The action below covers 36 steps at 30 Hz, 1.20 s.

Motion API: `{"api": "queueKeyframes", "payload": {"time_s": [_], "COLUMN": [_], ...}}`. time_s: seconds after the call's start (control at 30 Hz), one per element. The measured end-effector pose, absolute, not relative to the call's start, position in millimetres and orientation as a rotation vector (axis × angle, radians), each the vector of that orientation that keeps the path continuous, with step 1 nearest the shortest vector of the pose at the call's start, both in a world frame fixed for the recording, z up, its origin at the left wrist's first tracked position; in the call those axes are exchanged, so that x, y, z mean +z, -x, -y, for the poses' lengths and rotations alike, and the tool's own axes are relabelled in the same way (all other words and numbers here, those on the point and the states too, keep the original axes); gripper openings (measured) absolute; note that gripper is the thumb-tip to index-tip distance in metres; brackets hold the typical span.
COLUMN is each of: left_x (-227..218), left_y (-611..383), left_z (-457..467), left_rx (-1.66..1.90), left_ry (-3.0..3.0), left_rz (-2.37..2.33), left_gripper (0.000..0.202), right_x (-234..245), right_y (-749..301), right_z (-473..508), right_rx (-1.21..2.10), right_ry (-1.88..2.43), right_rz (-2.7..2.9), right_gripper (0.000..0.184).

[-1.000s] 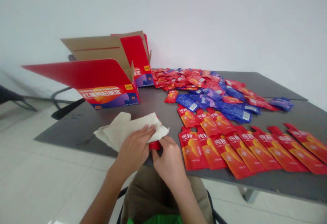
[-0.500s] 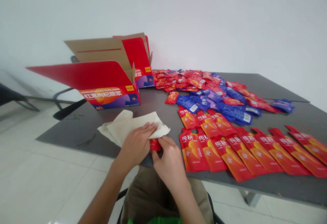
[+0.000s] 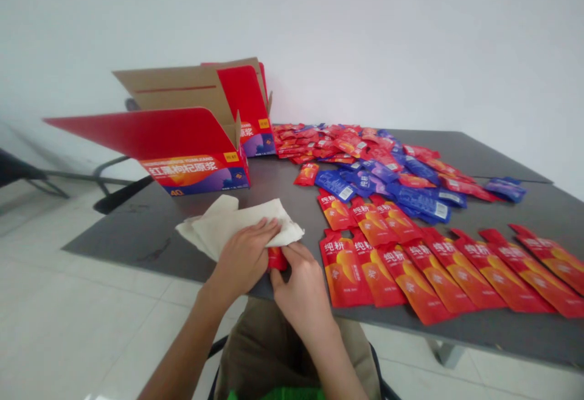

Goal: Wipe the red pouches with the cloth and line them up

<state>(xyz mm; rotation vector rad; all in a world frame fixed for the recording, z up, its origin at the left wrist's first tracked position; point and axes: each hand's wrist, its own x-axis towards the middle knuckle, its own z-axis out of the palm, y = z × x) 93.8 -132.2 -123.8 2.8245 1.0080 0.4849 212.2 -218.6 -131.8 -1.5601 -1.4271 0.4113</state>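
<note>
My left hand [image 3: 244, 259] presses a cream cloth [image 3: 237, 223] down over a red pouch [image 3: 277, 259] at the near edge of the grey table [image 3: 283, 190], fingers curled on the cloth. Only a small red corner of that pouch shows between my hands. My right hand [image 3: 303, 281] pinches the pouch's lower end from the right. Just right of my hands lies a row of red-orange pouches [image 3: 410, 269], laid side by side and overlapping.
An open red carton [image 3: 182, 150] with raised flaps stands at the back left. A loose heap of red and blue pouches [image 3: 378, 165] covers the middle and far table. Black chair legs [image 3: 114, 187] show on the tiled floor to the left.
Almost nothing differs. Both hands stay on the cloth and the pouch, and the view has shifted very slightly.
</note>
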Motion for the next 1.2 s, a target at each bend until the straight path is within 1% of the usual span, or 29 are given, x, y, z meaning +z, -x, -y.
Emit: {"api": "queueKeyframes", "payload": {"time_s": [0.13, 0.27, 0.43, 0.53, 0.73, 0.87, 0.97, 1.1, 1.2], "left_x": [-127.5, -134.5, -124.6, -123.5, -135.2, -127.0, -122.9, -131.6, -135.9], "left_y": [-89.7, -70.2, -89.5, -94.6, -67.9, -86.0, -97.6, -80.8, -68.5], "left_z": [133.3, 154.3, 133.5, 126.4, 158.7, 144.7, 130.0, 145.1, 159.4], "left_rx": [0.514, 0.598, 0.469, 0.452, 0.561, 0.512, 0.465, 0.531, 0.575], "left_ry": [-2.854, -2.889, -2.832, -2.838, -2.901, -2.852, -2.848, -2.892, -2.906], "left_rz": [-0.960, -0.932, -1.036, -1.044, -0.962, -1.016, -1.021, -0.983, -0.990], "left_gripper": [0.059, 0.061, 0.061, 0.059, 0.062, 0.059, 0.056, 0.061, 0.060], "right_x": [-131.8, -132.7, -132.5, -131.1, -131.9, -131.8, -130.3, -130.9, -132.2], "right_y": [-211.6, -211.2, -212.4, -212.3, -211.3, -212.4, -212.7, -211.8, -211.6], "right_z": [219.1, 219.1, 219.2, 219.9, 219.3, 219.3, 219.9, 219.7, 219.2], "right_rx": [0.410, 0.412, 0.388, 0.395, 0.412, 0.400, 0.401, 0.403, 0.411], "right_ry": [1.554, 1.545, 1.565, 1.546, 1.524, 1.567, 1.570, 1.537, 1.532], "right_rz": [1.419, 1.423, 1.434, 1.445, 1.429, 1.439, 1.448, 1.431, 1.425], "right_gripper": [0.032, 0.038, 0.033, 0.033, 0.040, 0.031, 0.029, 0.035, 0.041]}}
